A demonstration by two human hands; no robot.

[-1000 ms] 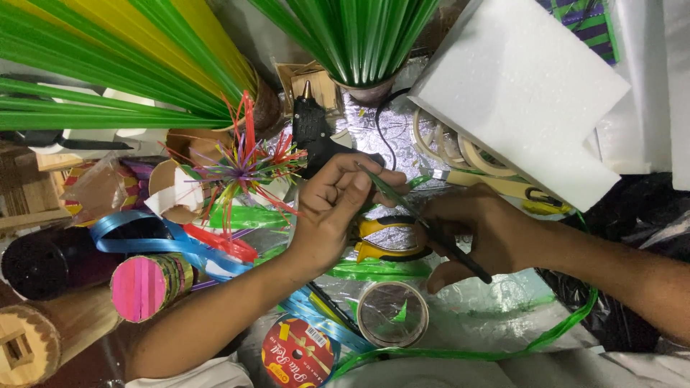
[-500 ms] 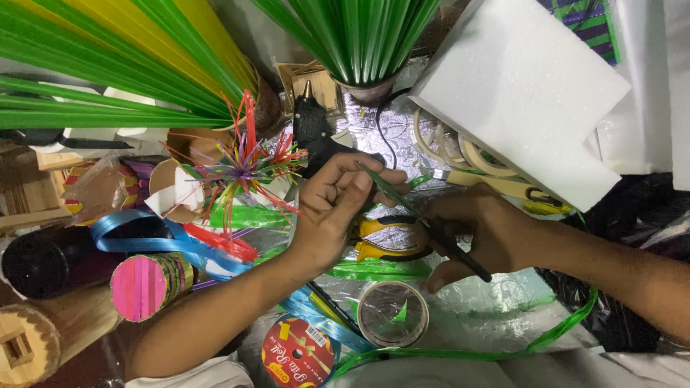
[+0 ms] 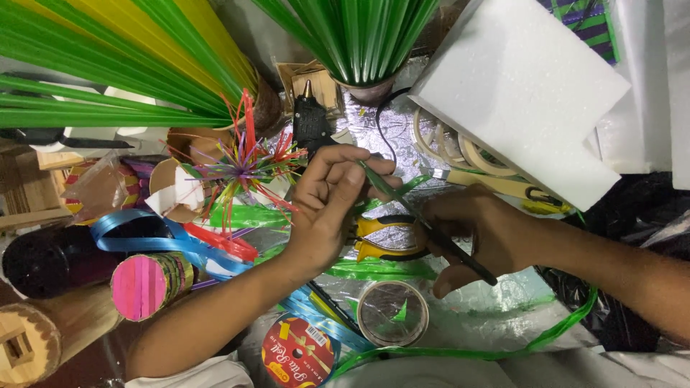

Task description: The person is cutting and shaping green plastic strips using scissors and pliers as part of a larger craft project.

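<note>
Left hand (image 3: 327, 208) pinches green strip (image 3: 384, 188); right hand (image 3: 478, 233) apparently grips scissors (image 3: 449, 248).

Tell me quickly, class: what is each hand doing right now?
Left hand: fingers pinching a thin green strip.
Right hand: closed on a dark stick-like tool.

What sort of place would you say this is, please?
Probably a home craft workspace for decorations: a black glue gun, ribbon spools, a white foam block and green strip fans crowd a foil-covered surface.

The right hand (image 3: 483, 231) hides the handles of the scissors (image 3: 431, 230).
</note>
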